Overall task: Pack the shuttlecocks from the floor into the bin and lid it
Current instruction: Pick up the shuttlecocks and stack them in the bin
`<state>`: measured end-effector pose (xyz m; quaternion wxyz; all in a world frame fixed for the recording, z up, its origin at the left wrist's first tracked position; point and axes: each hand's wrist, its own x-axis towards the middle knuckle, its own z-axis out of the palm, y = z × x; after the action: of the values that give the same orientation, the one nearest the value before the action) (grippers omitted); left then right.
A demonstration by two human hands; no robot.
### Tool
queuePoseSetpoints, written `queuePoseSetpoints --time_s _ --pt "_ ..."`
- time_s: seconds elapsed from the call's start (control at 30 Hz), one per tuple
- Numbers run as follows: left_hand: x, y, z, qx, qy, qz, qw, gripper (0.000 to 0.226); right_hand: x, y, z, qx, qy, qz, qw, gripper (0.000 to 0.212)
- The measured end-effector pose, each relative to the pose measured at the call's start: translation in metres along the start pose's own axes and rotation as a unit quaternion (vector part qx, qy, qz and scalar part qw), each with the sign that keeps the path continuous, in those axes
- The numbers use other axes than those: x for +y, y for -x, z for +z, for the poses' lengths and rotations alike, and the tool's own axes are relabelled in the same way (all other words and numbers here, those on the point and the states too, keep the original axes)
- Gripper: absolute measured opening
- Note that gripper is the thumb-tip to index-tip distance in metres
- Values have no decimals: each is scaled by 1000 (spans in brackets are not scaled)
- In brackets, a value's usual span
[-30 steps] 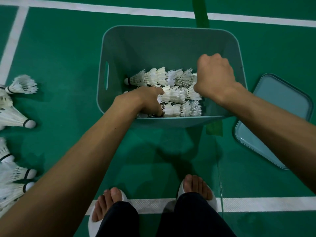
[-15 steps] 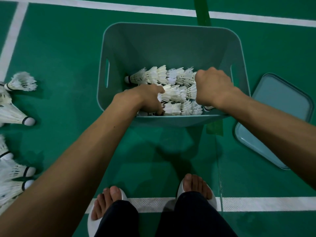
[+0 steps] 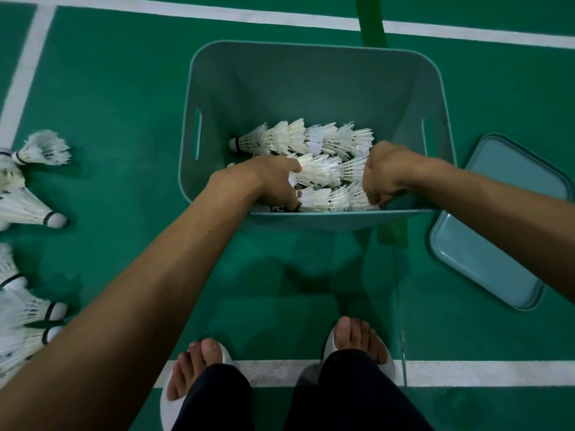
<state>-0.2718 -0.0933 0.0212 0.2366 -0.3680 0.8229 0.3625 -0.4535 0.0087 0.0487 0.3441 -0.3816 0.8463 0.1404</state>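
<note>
Lying in rows inside the bin [image 3: 311, 82], the shuttlecocks [image 3: 320, 172] sat between the hands: the left hand [image 3: 267, 185] gripped their left end; the right hand [image 3: 385, 175] curled at their right end, its hold hidden. Loose shuttlecocks [image 3: 28, 209] lay far left, the lid [image 3: 497, 244] right.

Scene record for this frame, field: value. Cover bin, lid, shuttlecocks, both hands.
bin: open, on green floor, three rows of nested shuttlecocks lying inside
lid: off, flat on the floor, right of bin
floor shuttlecocks: several stacks lying left of bin
left hand: in bin, grips left end of near row
right hand: in bin at near row's right end, curled; grip contents hidden
</note>
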Motion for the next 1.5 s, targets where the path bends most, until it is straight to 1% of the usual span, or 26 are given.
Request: queuePoseSetpoints --time_s 0.03,0.1,0.2,0.3,0.33,0.37,0.43,0.5,0.53,0.6,0.7,0.77,0.83,0.97,1.07,1.17,1.2,1.27,1.3,1.33,1.37,1.4,1.43,1.47,1.5 --pt "0 0 0 -1 -2 1 1000 84 -3 5 2 -12 1 -1 1000 17" --pt "0 0 0 -2 -5 1 1000 84 -3 1 10 -5 26 -29 999 14" --pt "1 1 -1 4 -8 3 1000 83 -2 2 8 6 56 -73 996 3" --pt "2 1 -3 31 4 13 999 80 -1 9 -2 -50 83 -82 992 10" --pt "1 1 -3 40 5 16 999 78 -3 13 -7 -47 99 -83 991 10" --pt "1 0 -3 47 1 19 999 75 -4 17 -12 -24 118 -84 989 12" --pt "1 -1 -2 56 -5 28 998 69 -7 25 -21 71 141 -83 984 26" --pt "2 -3 -1 62 -4 34 997 65 -9 24 -24 169 109 -82 976 31" --pt "3 -3 -1 64 -4 35 997 64 -9 21 -23 191 83 -79 975 29" --pt "3 -4 1 63 -9 32 997 66 -10 14 -18 191 21 -61 979 23" --pt "3 -3 2 61 -16 24 998 65 -9 2 -9 165 -49 -22 985 16" --pt "3 -2 2 61 -26 18 998 66 -12 -8 -7 188 -88 -8 978 17" --pt "2 -2 3 58 -27 17 998 70 -12 -16 -5 201 -116 2 973 16" --pt "4 -2 3 62 -20 27 998 66 -7 -22 -6 189 -148 20 971 15" --pt "4 0 1 52 -18 34 998 66 -8 -26 0 185 -134 0 974 16" --pt "5 4 -3 65 -9 55 996 63 -8 -26 2 180 -53 -29 982 15" --pt "6 7 -4 78 -3 69 995 64 -7 -20 -1 194 -20 -33 980 15" --pt "8 14 -8 112 6 89 990 70 -9 -5 -12 263 17 -53 963 9" --pt "10 19 -10 127 14 94 987 75 -12 3 -19 296 -4 -77 952 4" --pt "11 23 -12 139 23 96 985 80 -17 12 -23 310 -60 -109 943 8" --pt "14 26 -15 152 34 96 983 86 -24 19 -27 286 -153 -150 934 11" --pt "16 28 -18 165 50 95 980 92 -33 28 -28 225 -255 -198 919 11" --pt "18 30 -21 179 72 94 977 97 -43 31 -26 159 -326 -240 900 11" --pt "19 32 -25 194 90 91 973 101 -51 30 -24 108 -347 -271 891 8" --pt "20 33 -28 209 99 86 969 104 -58 28 -21 78 -335 -298 891 6"
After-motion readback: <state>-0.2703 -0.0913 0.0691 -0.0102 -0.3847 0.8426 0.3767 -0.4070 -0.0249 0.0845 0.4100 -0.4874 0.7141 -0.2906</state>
